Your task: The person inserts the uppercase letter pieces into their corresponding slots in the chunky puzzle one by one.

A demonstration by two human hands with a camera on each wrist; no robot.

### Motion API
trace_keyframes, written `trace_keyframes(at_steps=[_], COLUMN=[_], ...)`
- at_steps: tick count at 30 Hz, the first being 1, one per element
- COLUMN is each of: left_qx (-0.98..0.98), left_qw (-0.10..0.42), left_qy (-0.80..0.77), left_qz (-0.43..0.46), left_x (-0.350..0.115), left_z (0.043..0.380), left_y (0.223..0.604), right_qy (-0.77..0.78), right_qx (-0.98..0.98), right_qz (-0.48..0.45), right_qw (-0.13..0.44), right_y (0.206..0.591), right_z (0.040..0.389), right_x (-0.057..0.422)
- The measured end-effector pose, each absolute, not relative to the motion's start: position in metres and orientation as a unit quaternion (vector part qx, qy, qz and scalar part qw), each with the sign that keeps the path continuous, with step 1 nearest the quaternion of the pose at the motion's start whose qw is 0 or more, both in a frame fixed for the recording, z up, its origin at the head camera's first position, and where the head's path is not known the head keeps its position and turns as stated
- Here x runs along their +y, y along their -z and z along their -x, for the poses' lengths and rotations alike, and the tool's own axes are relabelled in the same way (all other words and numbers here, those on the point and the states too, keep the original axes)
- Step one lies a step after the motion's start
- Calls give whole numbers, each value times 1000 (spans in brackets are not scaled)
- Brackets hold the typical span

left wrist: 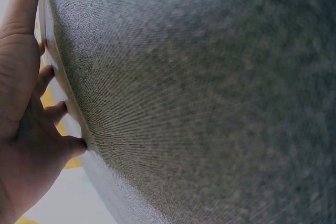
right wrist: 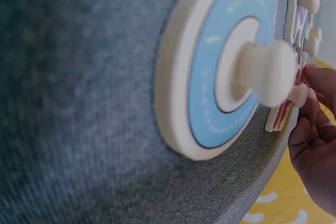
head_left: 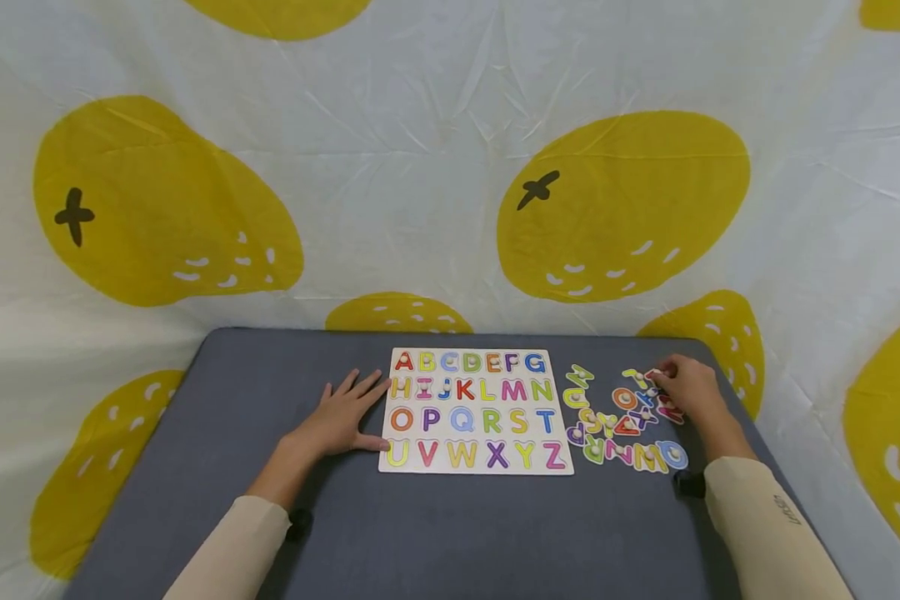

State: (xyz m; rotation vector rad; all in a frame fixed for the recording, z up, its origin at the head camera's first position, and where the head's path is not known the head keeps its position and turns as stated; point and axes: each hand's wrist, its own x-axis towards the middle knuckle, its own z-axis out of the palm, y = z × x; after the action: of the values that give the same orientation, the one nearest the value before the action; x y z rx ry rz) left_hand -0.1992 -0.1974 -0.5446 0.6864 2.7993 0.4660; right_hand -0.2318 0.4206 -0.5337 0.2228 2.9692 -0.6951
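A white alphabet puzzle board (head_left: 465, 403) lies on the table with its rows of coloured letters. Spread fingers of my left hand (head_left: 339, 418) rest at the board's left edge, the thumb near the U. Beyond the board's right side, my right hand (head_left: 692, 388) pinches a small red-edged letter piece (head_left: 652, 376) at the far end of a loose pile; its letter is mostly hidden by the fingertips. Close to the right wrist camera lies a blue Q piece (right wrist: 202, 93) with a pale knob. The right hand (right wrist: 320, 129) shows beyond it.
Several loose knobbed letters lie right of the board, among them an orange O (head_left: 624, 398), a yellow S (head_left: 588, 419) and a green R (head_left: 593, 450). Knobs show on the board's letters A to J. The grey table (head_left: 480, 533) meets a lemon-print cloth (head_left: 420, 208) behind.
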Motion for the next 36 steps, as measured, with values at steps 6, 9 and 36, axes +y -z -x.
trace_keyframes(at_steps=[6, 9, 36], left_qx=[952, 952, 953], left_qw=[115, 116, 111], left_qy=[-156, -158, -156], left_qz=[-235, -234, -235], left_x=[-197, -197, -196], left_z=[199, 200, 197], left_y=[544, 543, 541], right_qy=[238, 243, 271], right_qx=[967, 966, 957], right_qz=[-83, -82, 100], right_qw=[36, 24, -30], right_y=[533, 530, 510], right_z=[229, 228, 225], right_x=[417, 414, 289])
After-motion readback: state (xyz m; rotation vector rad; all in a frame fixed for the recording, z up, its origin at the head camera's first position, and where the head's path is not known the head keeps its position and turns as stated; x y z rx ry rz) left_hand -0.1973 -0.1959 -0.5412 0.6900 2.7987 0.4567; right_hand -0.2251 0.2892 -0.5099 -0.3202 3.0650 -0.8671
